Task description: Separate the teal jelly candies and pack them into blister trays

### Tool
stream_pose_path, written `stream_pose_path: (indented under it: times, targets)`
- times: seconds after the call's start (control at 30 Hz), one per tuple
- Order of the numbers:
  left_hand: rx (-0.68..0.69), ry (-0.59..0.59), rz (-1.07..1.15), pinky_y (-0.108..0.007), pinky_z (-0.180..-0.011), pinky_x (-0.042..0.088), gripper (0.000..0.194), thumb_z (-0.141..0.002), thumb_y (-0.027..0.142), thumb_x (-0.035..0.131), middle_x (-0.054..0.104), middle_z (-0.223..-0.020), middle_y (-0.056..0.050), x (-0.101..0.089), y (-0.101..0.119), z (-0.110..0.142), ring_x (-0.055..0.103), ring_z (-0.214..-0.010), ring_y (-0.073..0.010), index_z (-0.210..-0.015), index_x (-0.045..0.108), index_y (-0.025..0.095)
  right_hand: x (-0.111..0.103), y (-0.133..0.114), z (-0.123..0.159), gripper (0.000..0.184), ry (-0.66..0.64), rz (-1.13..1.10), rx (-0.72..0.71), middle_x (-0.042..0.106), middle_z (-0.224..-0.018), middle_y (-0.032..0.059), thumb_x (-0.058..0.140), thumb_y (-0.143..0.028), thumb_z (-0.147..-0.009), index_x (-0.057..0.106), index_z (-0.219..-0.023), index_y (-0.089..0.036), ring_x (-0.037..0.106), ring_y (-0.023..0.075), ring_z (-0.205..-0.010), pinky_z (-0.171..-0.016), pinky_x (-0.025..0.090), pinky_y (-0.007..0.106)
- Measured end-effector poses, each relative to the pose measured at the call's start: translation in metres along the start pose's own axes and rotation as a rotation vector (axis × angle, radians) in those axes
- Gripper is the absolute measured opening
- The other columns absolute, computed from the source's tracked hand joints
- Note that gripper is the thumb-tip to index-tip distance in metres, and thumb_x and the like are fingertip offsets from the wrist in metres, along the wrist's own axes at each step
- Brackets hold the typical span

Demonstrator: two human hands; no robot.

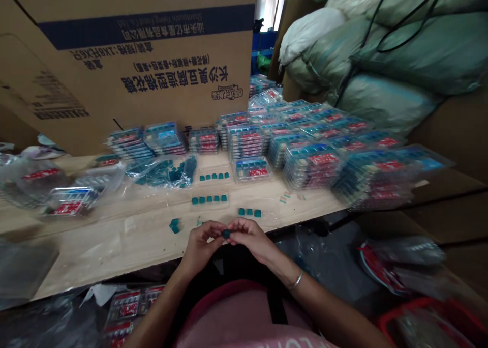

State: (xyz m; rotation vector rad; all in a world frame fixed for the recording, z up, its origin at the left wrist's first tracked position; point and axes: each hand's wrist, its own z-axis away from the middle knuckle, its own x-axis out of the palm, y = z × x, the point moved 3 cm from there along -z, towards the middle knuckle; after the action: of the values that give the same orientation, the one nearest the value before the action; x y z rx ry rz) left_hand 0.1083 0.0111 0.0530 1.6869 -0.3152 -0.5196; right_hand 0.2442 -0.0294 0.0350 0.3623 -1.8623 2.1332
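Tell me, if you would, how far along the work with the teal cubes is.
Much looks done: stacks of clear plastic trays with red labels stand along the far side of the wooden table. In hand, the left hand and right hand pinch one teal cube between them. Left are the teal cubes in a clear plastic bag and the short rows of cubes loose on the table.

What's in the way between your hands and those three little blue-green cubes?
Nothing visible is in the way. Your left hand and right hand pinch a small teal piece, and only the wooden tabletop shows between them and the row of three teal cubes.
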Motion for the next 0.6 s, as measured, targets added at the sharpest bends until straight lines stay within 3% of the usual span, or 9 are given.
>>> stream_pose_path:
  times: [0.1,0.2,0.4,0.47,0.6]
  targets:
    - [-0.065,-0.055,0.041,-0.026,-0.068,0.052,0.016,-0.068,0.027,0.070,0.070,-0.074,-0.004,0.003,-0.001,-0.001,0.064,-0.069,-0.0148,-0.079,0.067,0.015,-0.006,0.003,0.003,0.014,0.019,0.006,0.021,0.057,-0.062,-0.0052,0.067,-0.020,-0.059,0.059,-0.071,-0.019,0.053,0.0097,-0.056,-0.057,0.042,0.023]
    - [-0.127,-0.086,0.056,-0.026,-0.066,0.053,0.020,-0.064,0.025,0.072,0.070,-0.074,-0.004,0.009,-0.003,0.001,0.066,-0.068,-0.0161,-0.080,0.066,0.015,-0.010,0.005,0.006,0.008,0.092,0.171,-0.058,0.057,-0.061,-0.0047,0.063,-0.020,-0.061,0.059,-0.068,-0.019,0.051,0.0100,-0.055,-0.056,0.041,0.024]
    - [-0.136,0.019,-0.042,-0.024,-0.062,0.050,0.010,-0.064,0.018,0.061,0.069,-0.068,0.000,0.019,-0.007,0.007,0.064,-0.065,-0.0149,-0.072,0.066,0.018,-0.009,0.006,0.018,0.007,0.163,0.543,-0.254,0.058,-0.063,-0.0030,0.059,-0.014,-0.064,0.059,-0.066,-0.021,0.050,0.0114,-0.060,-0.057,0.040,0.024]
    - [-0.132,-0.005,-0.015,-0.024,-0.063,0.050,0.009,-0.065,0.019,0.060,0.069,-0.068,-0.001,0.022,-0.010,0.006,0.064,-0.065,-0.0149,-0.072,0.066,0.018,-0.014,0.008,0.021,0.005,0.119,0.454,-0.209,0.058,-0.064,-0.0031,0.063,-0.019,-0.066,0.059,-0.068,-0.021,0.051,0.0110,-0.060,-0.057,0.041,0.024]
    - [-0.128,-0.022,0.061,-0.025,-0.063,0.049,0.009,-0.065,0.022,0.063,0.067,-0.068,-0.002,0.031,-0.015,0.002,0.062,-0.066,-0.0148,-0.072,0.065,0.017,-0.030,0.016,0.026,0.026,0.057,0.130,0.031,0.058,-0.067,-0.0031,0.072,-0.039,-0.066,0.057,-0.073,-0.019,0.056,0.0110,-0.062,-0.056,0.043,0.023]
